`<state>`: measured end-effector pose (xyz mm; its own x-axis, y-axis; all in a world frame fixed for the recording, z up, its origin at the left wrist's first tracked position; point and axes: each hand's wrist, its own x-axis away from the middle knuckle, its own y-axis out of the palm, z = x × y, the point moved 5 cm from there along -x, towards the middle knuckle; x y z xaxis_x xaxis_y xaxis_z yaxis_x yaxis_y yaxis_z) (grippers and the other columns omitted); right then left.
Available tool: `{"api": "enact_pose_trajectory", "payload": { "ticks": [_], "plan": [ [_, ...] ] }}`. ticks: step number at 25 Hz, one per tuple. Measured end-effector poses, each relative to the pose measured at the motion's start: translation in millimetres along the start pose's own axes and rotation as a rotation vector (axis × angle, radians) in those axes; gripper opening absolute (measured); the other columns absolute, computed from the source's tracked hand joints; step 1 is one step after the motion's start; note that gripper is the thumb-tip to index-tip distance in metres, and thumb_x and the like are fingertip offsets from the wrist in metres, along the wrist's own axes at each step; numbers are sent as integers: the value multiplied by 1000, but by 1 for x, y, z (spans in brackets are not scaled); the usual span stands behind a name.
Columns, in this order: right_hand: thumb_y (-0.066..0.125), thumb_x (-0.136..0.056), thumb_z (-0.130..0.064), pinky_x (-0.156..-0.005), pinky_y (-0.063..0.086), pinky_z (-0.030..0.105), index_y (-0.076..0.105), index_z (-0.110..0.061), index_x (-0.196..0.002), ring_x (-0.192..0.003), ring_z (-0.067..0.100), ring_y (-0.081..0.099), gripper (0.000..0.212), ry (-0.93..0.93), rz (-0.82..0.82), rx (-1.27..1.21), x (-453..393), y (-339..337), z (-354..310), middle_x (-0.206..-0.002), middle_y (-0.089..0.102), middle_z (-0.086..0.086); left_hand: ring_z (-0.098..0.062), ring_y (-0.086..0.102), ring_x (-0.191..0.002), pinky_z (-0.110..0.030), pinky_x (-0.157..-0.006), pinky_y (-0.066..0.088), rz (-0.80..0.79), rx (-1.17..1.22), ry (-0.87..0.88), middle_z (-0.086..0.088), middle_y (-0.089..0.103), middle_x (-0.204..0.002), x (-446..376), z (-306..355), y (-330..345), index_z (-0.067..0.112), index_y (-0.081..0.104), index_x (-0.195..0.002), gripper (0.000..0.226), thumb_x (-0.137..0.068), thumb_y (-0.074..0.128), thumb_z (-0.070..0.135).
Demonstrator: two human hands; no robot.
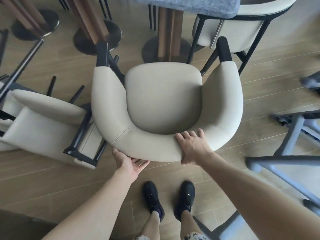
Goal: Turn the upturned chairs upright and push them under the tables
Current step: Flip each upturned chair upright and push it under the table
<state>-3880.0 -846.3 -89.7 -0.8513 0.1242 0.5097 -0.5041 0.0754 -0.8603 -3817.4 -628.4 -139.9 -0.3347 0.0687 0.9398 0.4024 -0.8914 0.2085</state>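
A cream upholstered armchair (pixel 164 99) with dark legs stands upright in front of me, its open side facing a grey-topped table (pixel 199 6). My right hand (pixel 192 146) lies over the top of its curved backrest, fingers spread on the inner edge, thumb on the outer side. My left hand (pixel 129 161) cups the backrest's lower outer edge from beneath, palm up. To the left a second cream chair (pixel 46 123) lies tipped on its side with dark legs sticking out. A third cream chair (pixel 242 28) stands tucked at the table's right.
Round dark table bases (pixel 97 38) and wooden pedestals (pixel 170 32) stand on the wood floor beyond the chair. Grey metal chair frames (pixel 285 153) crowd the right side. My black shoes (pixel 169 200) are right behind the chair. Another table base (pixel 36 23) sits at upper left.
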Motion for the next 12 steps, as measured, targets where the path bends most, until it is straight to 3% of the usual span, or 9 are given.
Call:
{"api": "enact_pose_trajectory", "payload": {
  "ticks": [3, 5, 7, 9, 11, 12],
  "plan": [
    [78, -62, -49, -109, 25, 51, 36, -25, -136, -121, 25, 48, 88, 14, 13, 9, -11, -8, 4, -128, 52, -1, -38, 53, -127, -57, -95, 48, -24, -38, -2, -22, 55, -134, -1, 8, 13, 9, 51, -138, 89, -87, 34, 81],
    [79, -60, -50, -109, 25, 49, 38, -26, -134, -120, 25, 48, 88, 22, 46, 21, -22, -16, 9, -125, 52, -1, -36, 57, -121, -50, -90, 49, 2, -116, 84, -19, 55, -135, 1, 14, 24, 11, 47, -136, 76, -90, 45, 72],
    [80, -59, -49, -110, 26, 47, 40, -26, -133, -119, 25, 49, 87, 40, 43, 2, -36, -28, 15, -123, 53, -1, -35, 57, -112, -43, -87, 46, 209, -382, 388, -17, 49, -137, 5, 34, 31, 17, 40, -131, 63, -89, 62, 57],
    [80, -59, -49, -111, 27, 45, 41, -26, -132, -119, 25, 49, 86, 50, 35, -13, -50, -42, 20, -122, 54, -1, -38, 46, -120, -44, -94, 42, 390, -783, 849, -18, 38, -140, 20, 59, 47, 16, 37, -134, 69, -82, 74, 43],
    [81, -60, -49, -111, 29, 44, 41, -25, -132, -120, 25, 49, 86, 56, 27, -4, -70, -54, 28, -122, 54, 0, -37, 40, -125, -48, -100, 37, 317, -1135, 1264, -18, 41, -140, 28, 69, 79, 14, 43, -136, 69, -79, 78, 31],
    [81, -61, -50, -110, 30, 44, 41, -25, -132, -120, 25, 49, 86, 60, 28, 6, -80, -58, 33, -123, 54, 0, -37, 40, -126, -48, -102, 36, 223, -1281, 1387, -17, 44, -140, 26, 69, 94, 13, 46, -136, 67, -79, 77, 28]
  ]
}}
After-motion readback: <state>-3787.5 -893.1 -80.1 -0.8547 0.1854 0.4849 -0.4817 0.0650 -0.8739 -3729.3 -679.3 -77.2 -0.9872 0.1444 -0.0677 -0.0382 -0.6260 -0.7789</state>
